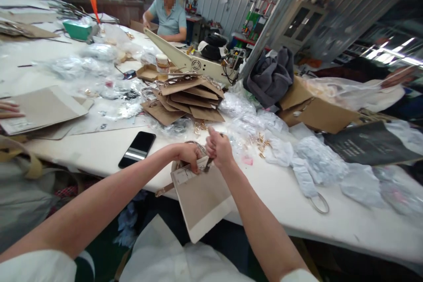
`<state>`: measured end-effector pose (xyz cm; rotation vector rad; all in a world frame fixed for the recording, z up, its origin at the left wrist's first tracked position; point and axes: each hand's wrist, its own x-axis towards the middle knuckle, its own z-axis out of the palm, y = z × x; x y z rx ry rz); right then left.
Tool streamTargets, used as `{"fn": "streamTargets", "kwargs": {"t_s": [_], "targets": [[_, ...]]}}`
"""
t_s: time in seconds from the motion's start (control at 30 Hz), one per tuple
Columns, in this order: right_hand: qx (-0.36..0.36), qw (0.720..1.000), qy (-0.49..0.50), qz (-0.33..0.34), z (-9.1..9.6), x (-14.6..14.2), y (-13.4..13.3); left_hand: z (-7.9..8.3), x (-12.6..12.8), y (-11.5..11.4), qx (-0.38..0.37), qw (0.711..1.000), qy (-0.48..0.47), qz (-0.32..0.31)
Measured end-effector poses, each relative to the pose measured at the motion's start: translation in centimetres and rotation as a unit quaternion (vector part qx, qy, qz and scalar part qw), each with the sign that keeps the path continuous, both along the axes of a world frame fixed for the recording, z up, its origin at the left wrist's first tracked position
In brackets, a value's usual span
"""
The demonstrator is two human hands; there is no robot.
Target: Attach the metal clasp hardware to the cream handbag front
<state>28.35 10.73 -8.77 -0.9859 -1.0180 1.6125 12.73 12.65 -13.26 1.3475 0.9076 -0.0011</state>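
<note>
My left hand (190, 155) pinches the upper edge of a beige board-like panel (205, 198) with a pale border, tilted over the table's front edge. A brown strap (164, 190) sticks out on the panel's left side. In a fist, my right hand (218, 146) grips a small hand tool (208, 166) whose dark flat tip points down at the panel's top edge, close to my left fingers. Its exact kind is not clear. Beyond my hands lie small gold metal fittings (200, 127) and a stack of brown panels (188, 97).
A black phone (137, 150) lies left of my hands. Plastic bags (319, 161) and more gold fittings (261, 144) spread to the right. Another person's hand (9, 109) rests by a beige panel (49, 108) at far left. A co-worker (168, 17) sits across the white table (284, 202).
</note>
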Motion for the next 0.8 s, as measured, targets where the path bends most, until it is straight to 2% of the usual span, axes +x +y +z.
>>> {"fn": "streamTargets", "kwargs": {"t_s": [0.17, 0.4, 0.53, 0.6, 0.7, 0.8], "targets": [[0.132, 0.985, 0.087, -0.075, -0.1, 2.6, -3.2, 0.4, -0.1, 0.0, 0.008, 1.0, 0.019, 0.004], [0.177, 0.977, 0.093, -0.077, -1.3, 1.7, -4.4, -0.1, -0.3, 0.1, 0.012, 1.0, 0.007, -0.01], [0.179, 0.976, 0.074, -0.098, -1.5, 1.3, -4.7, 0.0, -0.3, 0.0, 0.005, 1.0, 0.005, -0.008], [0.162, 0.982, 0.057, -0.078, -1.1, 1.3, -4.4, 0.1, -0.4, 0.0, 0.006, 1.0, 0.005, -0.011], [0.11, 0.992, 0.048, -0.045, 0.2, 1.4, -2.9, 0.1, -0.3, 0.0, 0.007, 1.0, -0.003, -0.015], [0.072, 0.995, 0.046, -0.049, 1.5, 0.8, -0.9, 0.2, -0.1, 0.0, -0.003, 1.0, 0.002, -0.005]]}}
